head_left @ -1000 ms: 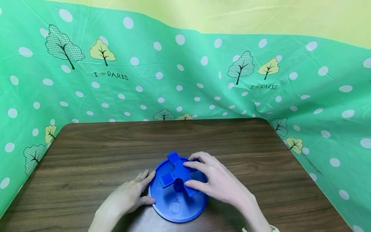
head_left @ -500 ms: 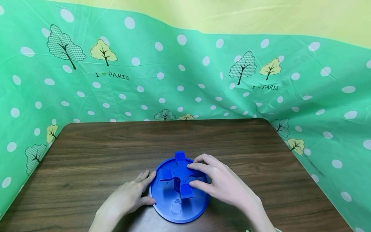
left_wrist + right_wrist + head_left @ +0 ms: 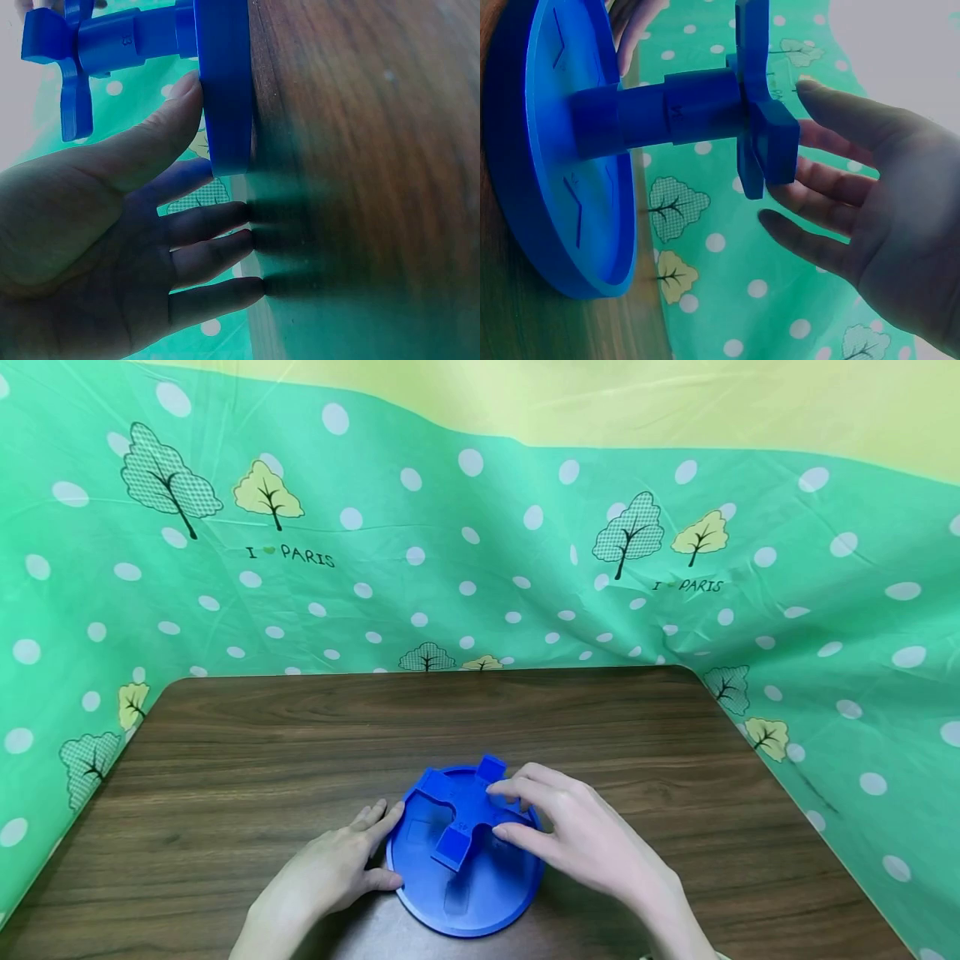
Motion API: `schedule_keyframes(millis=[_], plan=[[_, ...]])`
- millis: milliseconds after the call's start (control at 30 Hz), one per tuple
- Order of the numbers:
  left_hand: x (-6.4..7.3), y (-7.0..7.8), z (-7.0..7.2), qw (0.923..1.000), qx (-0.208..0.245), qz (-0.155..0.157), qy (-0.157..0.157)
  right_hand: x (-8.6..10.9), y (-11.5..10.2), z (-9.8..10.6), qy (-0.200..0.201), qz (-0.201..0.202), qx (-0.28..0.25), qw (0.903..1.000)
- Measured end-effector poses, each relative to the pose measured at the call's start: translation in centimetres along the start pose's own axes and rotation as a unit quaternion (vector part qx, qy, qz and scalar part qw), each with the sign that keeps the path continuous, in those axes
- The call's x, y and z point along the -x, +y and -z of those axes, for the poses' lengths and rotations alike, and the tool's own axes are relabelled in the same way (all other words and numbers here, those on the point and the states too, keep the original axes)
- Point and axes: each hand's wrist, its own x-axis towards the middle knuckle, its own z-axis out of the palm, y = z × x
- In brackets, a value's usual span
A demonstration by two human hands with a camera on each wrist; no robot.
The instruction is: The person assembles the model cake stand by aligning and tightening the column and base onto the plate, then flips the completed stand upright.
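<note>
A blue round base [image 3: 487,910] with a raised rim lies on the table. From its middle rises a stepped blue post [image 3: 697,105], which carries a blue four-armed cross piece [image 3: 472,810] on top. My left hand [image 3: 322,868] rests at the base's left side, thumb against the rim and index finger touching it; the other straight fingers reach toward the tabletop in the left wrist view. At the cross piece's right side is my right hand [image 3: 581,831], its thumb and loosely bent fingers spread about one arm. Fingertips touch that arm in the right wrist view; the thumb appears apart.
The dark wood-grain table [image 3: 262,752] stretches behind and to both sides of the base. A green cloth [image 3: 480,552] with white dots and printed trees hangs along the table's back and sides.
The cross piece has turned clockwise as seen from above. My right hand has shifted slightly right. My left hand and the base have stayed nearly in place.
</note>
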Motion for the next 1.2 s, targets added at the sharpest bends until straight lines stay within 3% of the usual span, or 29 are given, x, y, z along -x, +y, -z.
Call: schedule_keyframes(millis=[167, 400, 533, 1200], plan=[[0.1, -0.1, -0.1, 1.0000, 0.002, -0.002, 0.004, -0.2, -0.1, -0.2, 0.025, -0.013, 0.023, 0.9993], [0.2, -0.1, -0.1, 1.0000, 0.005, -0.002, 0.005, -0.4, -0.1, -1.3, -0.055, -0.049, -0.012, 0.9972], [0.1, -0.1, -0.2, 1.0000, 0.006, -0.003, 0.005, -0.4, -0.2, -1.6, -0.075, -0.051, -0.018, 0.9957], [0.0, -0.1, 0.0, 0.9999, 0.008, -0.009, 0.003, 0.1, -0.5, -0.9, -0.055, -0.048, 0.031, 0.9968]])
